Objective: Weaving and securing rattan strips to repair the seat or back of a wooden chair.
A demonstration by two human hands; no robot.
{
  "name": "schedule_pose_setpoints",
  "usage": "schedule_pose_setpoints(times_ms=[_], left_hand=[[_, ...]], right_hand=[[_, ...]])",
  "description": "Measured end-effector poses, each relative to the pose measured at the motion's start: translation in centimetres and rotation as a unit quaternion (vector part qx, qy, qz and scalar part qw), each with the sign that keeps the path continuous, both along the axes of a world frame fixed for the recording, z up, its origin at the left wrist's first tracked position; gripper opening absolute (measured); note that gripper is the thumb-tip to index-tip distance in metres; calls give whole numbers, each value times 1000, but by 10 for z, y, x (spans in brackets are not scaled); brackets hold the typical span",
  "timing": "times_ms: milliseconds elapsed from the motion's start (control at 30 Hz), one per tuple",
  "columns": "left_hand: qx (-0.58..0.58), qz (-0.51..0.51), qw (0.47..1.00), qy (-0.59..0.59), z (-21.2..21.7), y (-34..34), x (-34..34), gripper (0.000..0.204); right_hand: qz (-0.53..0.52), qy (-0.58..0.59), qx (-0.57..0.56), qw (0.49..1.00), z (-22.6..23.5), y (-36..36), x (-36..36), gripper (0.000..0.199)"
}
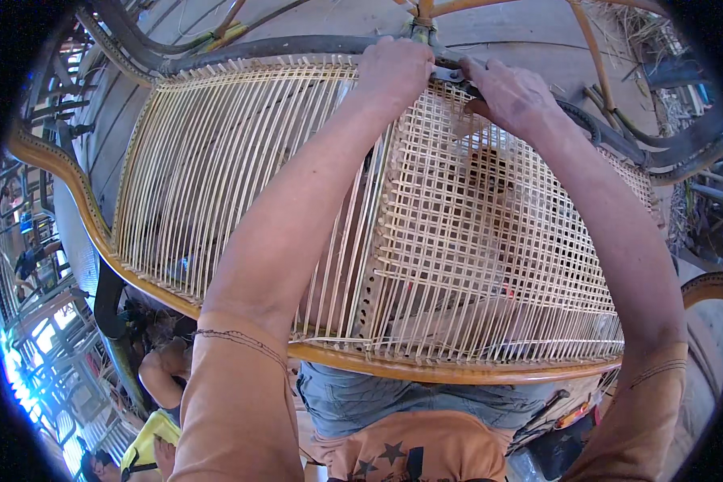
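Note:
A wooden seat frame (450,372) spans the view, strung with pale cane strands. On its right side the woven cane mesh (474,209) forms small squares, while on the left side parallel cane strands (217,169) run from near to far. My left hand (396,71) is closed at the far rail, and its fingertips are hidden. Just right of it, my right hand (510,95) curls over the same rail. Between them shows a small grey metal tool (447,75), with a dark part running under my right fingers. Its full shape is hidden.
A perforated wooden crossbar (365,309) divides the seat. Dark curved frame parts (120,40) and bamboo-like poles (590,56) lie beyond it. At lower left, another person in yellow (149,446) sits near stacked chair frames. Cane scraps (631,28) lie at the far right.

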State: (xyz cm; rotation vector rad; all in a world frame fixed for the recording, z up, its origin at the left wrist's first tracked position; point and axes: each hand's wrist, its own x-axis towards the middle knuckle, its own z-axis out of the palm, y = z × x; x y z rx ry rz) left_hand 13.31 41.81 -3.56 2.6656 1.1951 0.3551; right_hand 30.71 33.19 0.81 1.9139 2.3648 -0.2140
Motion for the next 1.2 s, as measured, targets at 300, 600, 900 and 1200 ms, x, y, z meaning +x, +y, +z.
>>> schedule_pose_setpoints(times_ms=[300, 600, 900, 1200], left_hand=[[-15, -41, 998, 44, 3, 10, 15, 21], [24, -76, 991, 106, 7, 14, 15, 20], [-33, -84, 986, 137, 17, 14, 24, 20], [-52, -71, 984, 156, 9, 21, 24, 24]], right_hand=[[-70, 112, -44, 990, -17, -5, 8, 54], [-16, 224, 42, 974, -36, -9, 16, 61], [-35, 225, 47, 973, -36, -7, 17, 71], [-55, 176, 24, 983, -18, -11, 0, 65]])
